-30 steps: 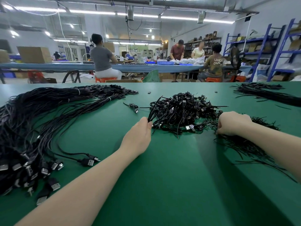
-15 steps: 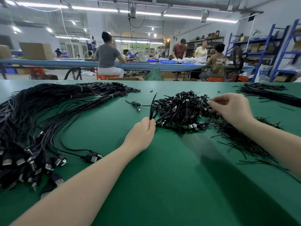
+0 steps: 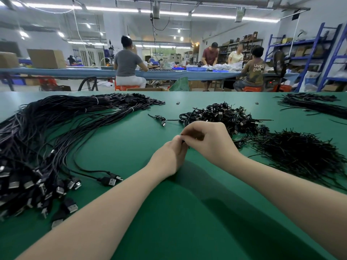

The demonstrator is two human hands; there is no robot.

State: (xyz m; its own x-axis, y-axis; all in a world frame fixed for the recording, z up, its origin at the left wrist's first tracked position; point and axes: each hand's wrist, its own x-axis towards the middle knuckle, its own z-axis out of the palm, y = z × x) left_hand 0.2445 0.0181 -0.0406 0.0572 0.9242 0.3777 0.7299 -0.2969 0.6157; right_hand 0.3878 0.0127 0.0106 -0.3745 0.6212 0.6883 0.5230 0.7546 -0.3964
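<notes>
Your green table (image 3: pixel 187 222) carries a big bundle of long black cables (image 3: pixel 47 137) at left, a heap of thin black ties (image 3: pixel 300 152) at right and a pile of coiled cables (image 3: pixel 225 115) just beyond your hands. Your right hand (image 3: pixel 212 143) and left hand (image 3: pixel 167 158) meet before that pile, fingers curled, both pinching a small black piece (image 3: pixel 183 141), mostly hidden.

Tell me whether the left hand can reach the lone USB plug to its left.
Probably yes: only bare mat separates the left hand from the USB plug, though it pinches a black piece.
</notes>
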